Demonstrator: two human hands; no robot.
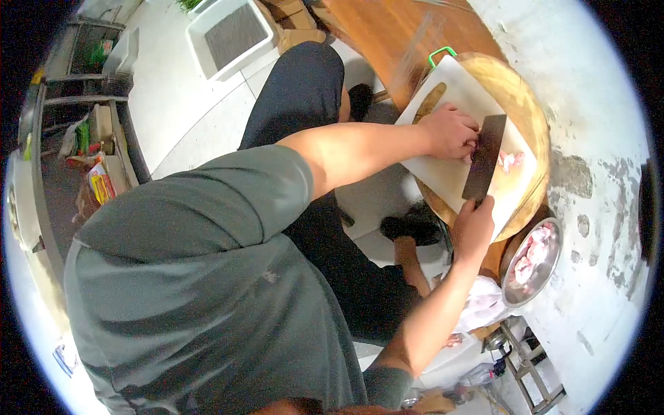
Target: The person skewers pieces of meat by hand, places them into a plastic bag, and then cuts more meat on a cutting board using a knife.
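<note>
My right hand (474,225) is wrapped round the handle of a dark, wide-bladed cleaver (486,155). The blade lies across a white cutting board (453,90). On the near side of the blade, my left hand (451,131) has its fingers curled over a piece of pink meat (472,146), mostly hidden under the fingertips. Small cut pieces of meat (510,161) lie on the board beyond the blade. Under the board is a round wooden block (536,131). A brown-handled knife (430,102) rests near the board's upper left edge.
Right of the block, a metal bowl (531,263) holds pieces of meat, beside a white plastic bag (481,304). A wooden table (387,41) extends behind the block, along a stained wall (595,180). A white tub (206,52) stands on the floor; shelving (59,180) is at left.
</note>
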